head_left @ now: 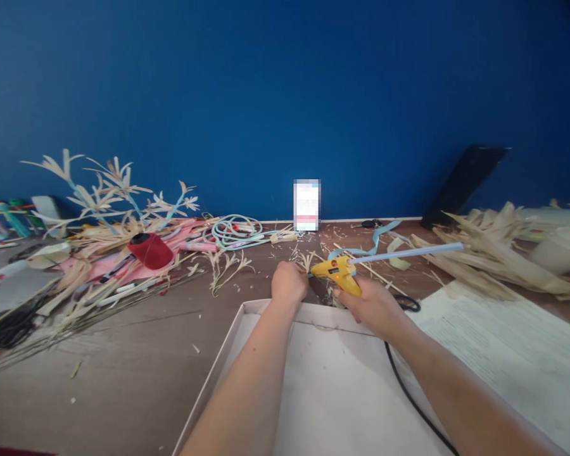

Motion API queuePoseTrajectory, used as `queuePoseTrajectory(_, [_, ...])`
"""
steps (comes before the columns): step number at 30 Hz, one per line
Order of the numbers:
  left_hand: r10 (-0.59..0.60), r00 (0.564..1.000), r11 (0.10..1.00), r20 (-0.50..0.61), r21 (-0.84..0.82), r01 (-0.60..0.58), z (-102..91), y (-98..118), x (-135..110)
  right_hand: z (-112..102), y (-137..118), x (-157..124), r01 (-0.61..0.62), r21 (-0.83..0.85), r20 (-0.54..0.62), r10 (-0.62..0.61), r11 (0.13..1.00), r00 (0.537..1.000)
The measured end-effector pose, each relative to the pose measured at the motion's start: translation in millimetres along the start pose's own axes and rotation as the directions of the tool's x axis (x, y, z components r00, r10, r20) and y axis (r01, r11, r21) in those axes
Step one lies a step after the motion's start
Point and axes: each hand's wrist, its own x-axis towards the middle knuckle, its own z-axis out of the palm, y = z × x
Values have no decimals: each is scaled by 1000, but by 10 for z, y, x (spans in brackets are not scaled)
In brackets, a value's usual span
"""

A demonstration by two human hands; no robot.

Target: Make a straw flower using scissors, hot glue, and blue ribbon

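Note:
In my right hand (367,303) is a yellow glue gun (335,271), with its nozzle pointing left. A long whitish glue stick (408,253) juts out of its back end. My left hand (289,283) is closed just left of the nozzle, its fingertips mostly hidden from me. From those fingers a small pale flower of dried husk strips (306,261) seems to rise, close to the nozzle. Both hands are above the far edge of a shallow white box lid (323,380), and a black cord (411,405) runs down across it.
Husk flowers on blue stems (99,199), a red thread spool (151,251) and a coiled pale green cable (235,232) lie left. A phone (307,206) stands against the blue wall. Dried husks (498,253) and a printed sheet (498,335) are right. Scraps litter the brown table (137,380).

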Motion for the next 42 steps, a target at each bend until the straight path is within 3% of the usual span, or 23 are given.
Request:
queuePoseTrajectory(11, [140,989,987,-56,90,-135,-20,-12,-139,3,-2,2,10,-7,-4,-10,1000,1000])
queuePoseTrajectory(42, [129,991,980,-27,157,-123,-10,-50,-139,5,11,-12,34,-26,-4,-35,999,999])
